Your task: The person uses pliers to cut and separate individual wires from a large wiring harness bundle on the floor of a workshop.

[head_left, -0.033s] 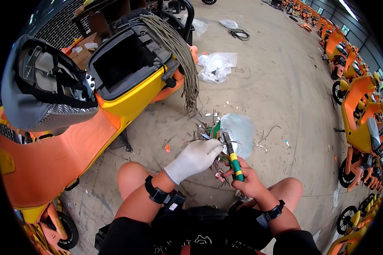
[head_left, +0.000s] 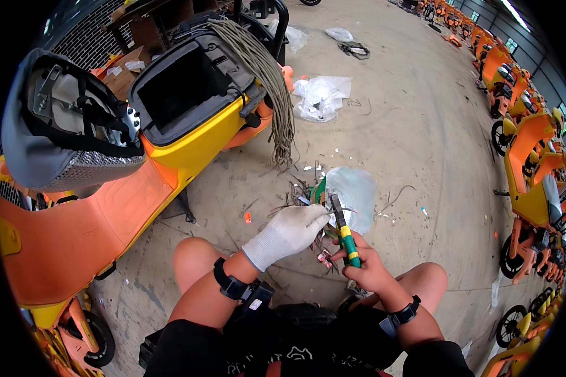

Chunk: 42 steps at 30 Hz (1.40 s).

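Observation:
My right hand (head_left: 365,264), bare, is wrapped round the green and yellow handles of a pair of pliers (head_left: 346,242). The metal jaws point up and away from me. Just left of the jaws, my left hand (head_left: 289,232), in a white knitted glove, is closed in a pinch. A thin wire (head_left: 351,211) runs from the gloved fingertips across the jaws, its end showing on the right. Below and behind the hands lies a heap of wire scraps (head_left: 302,193), partly hidden by the glove. A clear plastic bag (head_left: 358,188) is spread beyond the pliers.
To the left stands an orange and yellow scooter (head_left: 126,207) with its seat (head_left: 75,138) tipped up and its storage box (head_left: 188,88) uncovered. A bundle of cables (head_left: 277,107) hangs over its side. More scooters (head_left: 528,182) line the right. Another plastic bag (head_left: 321,97) lies farther off.
The thin wire's end now shows to the right of the pliers' jaws. Both hands keep nearly the same place.

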Available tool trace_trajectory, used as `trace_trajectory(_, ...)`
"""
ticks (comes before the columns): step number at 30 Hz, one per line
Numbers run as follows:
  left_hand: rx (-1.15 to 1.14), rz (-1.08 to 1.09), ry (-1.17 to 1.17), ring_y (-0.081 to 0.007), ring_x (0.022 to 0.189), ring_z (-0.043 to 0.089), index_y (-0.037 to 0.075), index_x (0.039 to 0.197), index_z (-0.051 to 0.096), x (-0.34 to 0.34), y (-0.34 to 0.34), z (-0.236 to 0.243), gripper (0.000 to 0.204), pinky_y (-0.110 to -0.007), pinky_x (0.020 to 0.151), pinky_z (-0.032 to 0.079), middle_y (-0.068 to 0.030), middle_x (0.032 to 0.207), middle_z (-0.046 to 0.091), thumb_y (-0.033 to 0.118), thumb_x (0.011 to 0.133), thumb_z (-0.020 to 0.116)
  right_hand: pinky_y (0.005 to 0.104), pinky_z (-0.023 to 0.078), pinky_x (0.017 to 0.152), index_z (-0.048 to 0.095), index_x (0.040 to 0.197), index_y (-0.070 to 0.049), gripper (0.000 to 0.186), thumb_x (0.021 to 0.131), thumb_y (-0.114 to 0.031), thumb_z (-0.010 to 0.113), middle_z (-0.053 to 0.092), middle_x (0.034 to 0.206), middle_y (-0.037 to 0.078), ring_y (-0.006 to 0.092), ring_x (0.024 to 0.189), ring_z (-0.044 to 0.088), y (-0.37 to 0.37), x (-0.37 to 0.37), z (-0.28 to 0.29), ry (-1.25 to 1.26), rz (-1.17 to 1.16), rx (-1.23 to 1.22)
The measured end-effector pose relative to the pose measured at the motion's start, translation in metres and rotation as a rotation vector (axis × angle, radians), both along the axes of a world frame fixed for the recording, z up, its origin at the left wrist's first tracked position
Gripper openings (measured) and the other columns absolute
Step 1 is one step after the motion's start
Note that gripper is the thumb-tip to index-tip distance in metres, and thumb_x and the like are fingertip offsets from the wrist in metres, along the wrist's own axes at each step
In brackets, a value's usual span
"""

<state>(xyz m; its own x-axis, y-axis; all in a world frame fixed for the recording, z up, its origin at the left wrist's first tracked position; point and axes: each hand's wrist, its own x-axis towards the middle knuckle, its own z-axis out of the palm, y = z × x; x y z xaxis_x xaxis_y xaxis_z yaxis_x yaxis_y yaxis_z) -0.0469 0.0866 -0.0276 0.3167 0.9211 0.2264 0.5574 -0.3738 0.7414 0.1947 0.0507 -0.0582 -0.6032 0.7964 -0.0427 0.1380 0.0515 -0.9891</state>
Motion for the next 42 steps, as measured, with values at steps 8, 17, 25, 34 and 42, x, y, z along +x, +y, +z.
trace_trajectory(8,-0.092,-0.006,0.035,-0.0279,0.053,0.065,0.003,0.106,0.064,0.000,-0.002,0.007,0.029,-0.040,0.063,0.052,-0.0175,0.074,0.065,0.028,0.098,0.052,0.0369,0.043,0.101,0.069,0.104,0.002,0.035,0.071,0.007,0.059,0.036,0.148,0.015,0.0282,0.128,0.047,-0.003,0.002,0.004,-0.024,-0.023,-0.017)
trace_trajectory(17,-0.149,-0.023,0.018,-0.0314,0.059,0.065,0.002,0.105,0.063,-0.003,-0.003,0.012,0.030,-0.042,0.066,0.052,-0.0184,0.077,0.065,0.028,0.098,0.051,0.0393,0.036,0.109,0.071,0.101,0.001,0.037,0.067,0.006,0.056,0.041,0.144,0.014,0.0290,0.132,0.044,-0.005,-0.004,0.007,0.002,-0.063,-0.043)
trace_trajectory(25,-0.179,-0.011,0.044,-0.0374,0.078,0.065,0.002,0.101,0.062,-0.003,-0.005,0.014,0.027,-0.045,0.072,0.051,-0.0193,0.079,0.064,0.027,0.097,0.051,0.0398,0.033,0.110,0.071,0.103,0.002,0.039,0.066,0.005,0.057,0.041,0.144,0.015,0.0297,0.133,0.044,-0.005,-0.006,0.012,0.025,-0.006,-0.072)
trace_trajectory(34,-0.192,-0.048,0.057,-0.0393,0.082,0.064,0.002,0.096,0.060,-0.003,-0.005,0.016,0.026,-0.048,0.073,0.050,-0.0207,0.082,0.063,0.026,0.097,0.049,0.0378,0.048,0.095,0.065,0.111,0.005,0.042,0.069,0.010,0.057,0.035,0.147,0.014,0.0282,0.117,0.060,-0.005,-0.004,0.003,0.038,0.045,0.003)
trace_trajectory(42,-0.217,-0.041,0.087,-0.0370,0.082,0.064,0.003,0.097,0.062,-0.003,-0.004,0.017,0.026,-0.044,0.074,0.050,-0.0186,0.082,0.064,0.027,0.096,0.051,0.0380,0.045,0.100,0.065,0.115,0.005,0.046,0.070,0.008,0.056,0.036,0.148,0.012,0.0275,0.121,0.056,-0.003,-0.004,0.009,0.017,0.085,0.023)
